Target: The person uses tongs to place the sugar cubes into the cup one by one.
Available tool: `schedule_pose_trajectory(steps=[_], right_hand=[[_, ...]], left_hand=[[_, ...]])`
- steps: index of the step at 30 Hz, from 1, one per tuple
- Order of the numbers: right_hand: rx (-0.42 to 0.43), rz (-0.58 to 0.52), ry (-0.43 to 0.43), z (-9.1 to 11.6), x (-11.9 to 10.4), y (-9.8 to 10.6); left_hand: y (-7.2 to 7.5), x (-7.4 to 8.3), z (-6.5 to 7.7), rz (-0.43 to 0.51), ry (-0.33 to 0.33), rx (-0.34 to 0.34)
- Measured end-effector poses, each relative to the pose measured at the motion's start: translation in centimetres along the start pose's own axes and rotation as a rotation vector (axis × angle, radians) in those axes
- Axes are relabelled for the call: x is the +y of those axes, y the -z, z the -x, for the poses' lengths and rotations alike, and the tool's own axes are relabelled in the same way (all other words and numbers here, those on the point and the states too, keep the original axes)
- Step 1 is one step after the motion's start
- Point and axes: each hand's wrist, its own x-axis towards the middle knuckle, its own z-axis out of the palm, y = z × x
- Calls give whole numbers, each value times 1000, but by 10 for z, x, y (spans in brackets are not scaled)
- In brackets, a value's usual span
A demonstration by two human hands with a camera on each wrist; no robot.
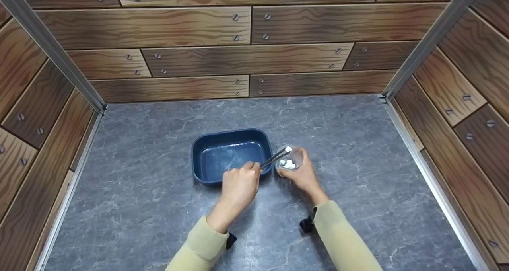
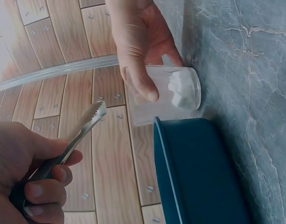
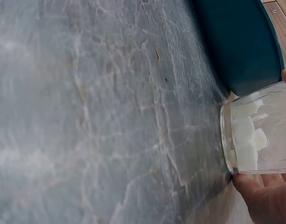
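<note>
My left hand [image 1: 240, 185] grips a pair of metal tongs [image 2: 73, 144] with dark handles, its fingers curled round them. The tongs point to the right, over the mouth of a clear cup [image 3: 278, 126], and a small white piece [image 1: 288, 149] shows at their tips in the head view. Several white cubes [image 3: 245, 135] lie in the bottom of the cup. Around the cup's right side curl the thumb and fingers of my right hand [image 1: 306, 175]; the cup stands upright on the grey surface. Just left of it is a dark blue rectangular tub [image 1: 206, 143].
The grey marbled floor [image 1: 151, 151] is bounded by wood-patterned panels [image 1: 191, 60] at the back and both sides. Metal rails [image 1: 429, 179] run along the side panels. The tub's right wall stands close beside the cup.
</note>
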Motion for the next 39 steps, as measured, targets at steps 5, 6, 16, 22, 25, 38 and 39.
schedule_pose_trajectory(steps=[5, 6, 16, 22, 25, 38, 39], right_hand=[[-11, 7, -24, 0, -1, 1], [-13, 13, -30, 0, -1, 1], [-20, 13, -38, -2, -1, 2], [-20, 12, -44, -1, -1, 2], [-20, 11, -41, -1, -2, 2], [-19, 14, -38, -1, -2, 2], [-19, 23, -43, 0, -1, 2]], left_hand=[[-1, -4, 0, 17, 41, -41], [-1, -5, 1, 22, 52, -49], [15, -39, 6, 76, 197, -39], [25, -62, 15, 69, 275, 0], [29, -73, 20, 79, 322, 5], [33, -118, 43, 213, 471, 8], [33, -122, 45, 226, 488, 3]])
